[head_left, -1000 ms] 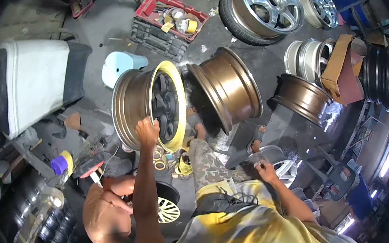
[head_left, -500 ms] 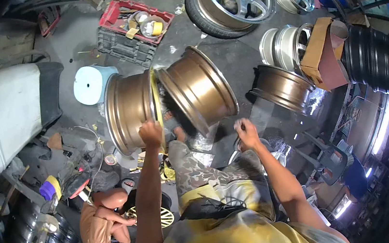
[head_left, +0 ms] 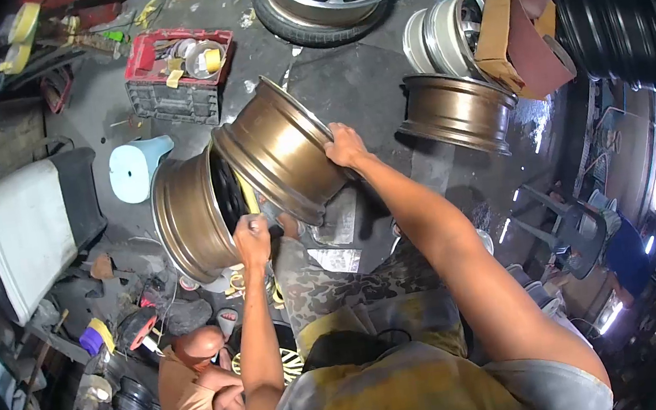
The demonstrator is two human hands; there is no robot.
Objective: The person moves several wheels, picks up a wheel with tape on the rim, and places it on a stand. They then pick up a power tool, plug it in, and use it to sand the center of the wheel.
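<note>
Two bronze wheel rims stand close together before me. The left wheel rim [head_left: 191, 213] is upright; the right wheel rim [head_left: 288, 148] leans at an angle against it. A yellow strip of tape [head_left: 248, 197] shows in the gap between them. My left hand [head_left: 252, 239] is closed at the strip's lower end, beside the left rim's edge; its fingertips are partly hidden. My right hand [head_left: 347, 147] grips the outer edge of the right wheel rim, fingers curled over the lip.
A light-blue stool [head_left: 132, 173] and a red-and-black crate [head_left: 174, 84] stand at the left. Another bronze rim [head_left: 456, 115] lies to the right, near a cardboard box [head_left: 499, 32]. A crouching person [head_left: 190, 386] is at lower left by a pale-yellow spoked wheel [head_left: 290, 364].
My right hand has moved forward onto the right wheel rim's edge. The view has shifted, and both rims appear further left. The yellow strip now slants away from the left rim's edge.
</note>
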